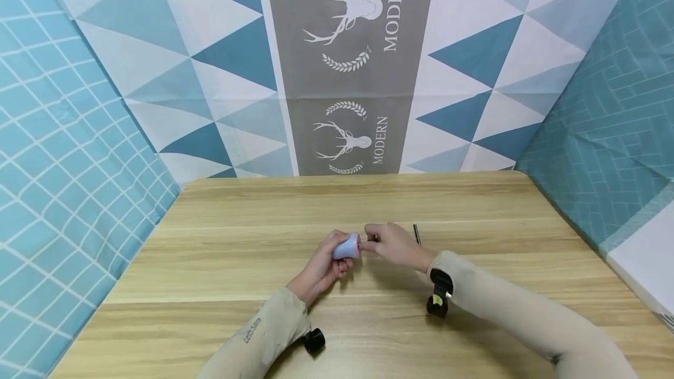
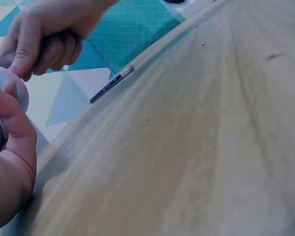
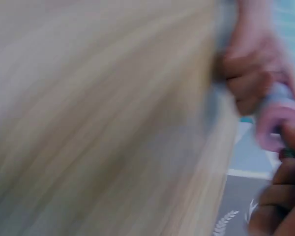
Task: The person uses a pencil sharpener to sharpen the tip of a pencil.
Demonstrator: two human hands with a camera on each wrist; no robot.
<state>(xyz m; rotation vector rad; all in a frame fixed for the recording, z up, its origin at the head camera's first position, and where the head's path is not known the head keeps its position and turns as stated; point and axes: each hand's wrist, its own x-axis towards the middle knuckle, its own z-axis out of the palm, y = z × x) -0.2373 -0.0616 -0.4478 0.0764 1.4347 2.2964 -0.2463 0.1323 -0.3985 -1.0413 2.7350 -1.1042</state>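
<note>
In the head view, my left hand (image 1: 322, 265) grips a small light-blue cylinder (image 1: 344, 248) above the table. The cylinder's pink-rimmed end faces right and has a hole, seen in the right wrist view. My right hand (image 1: 394, 244) is at that end, other fingers curled, pinching a thin dark item (image 3: 289, 152) at the hole. Fingers hide most of this item, so its kind is unclear. A slim dark-blue pencil or pen (image 2: 112, 84) with a silvery end lies on the table, just behind my right wrist in the head view.
The wood-grain table (image 1: 237, 209) reaches back to a patterned cloth wall (image 1: 221, 75). Blue cloth hangs at both sides. A white box-like object (image 1: 645, 262) stands at the right edge. Each wrist wears a small black camera (image 1: 314, 341).
</note>
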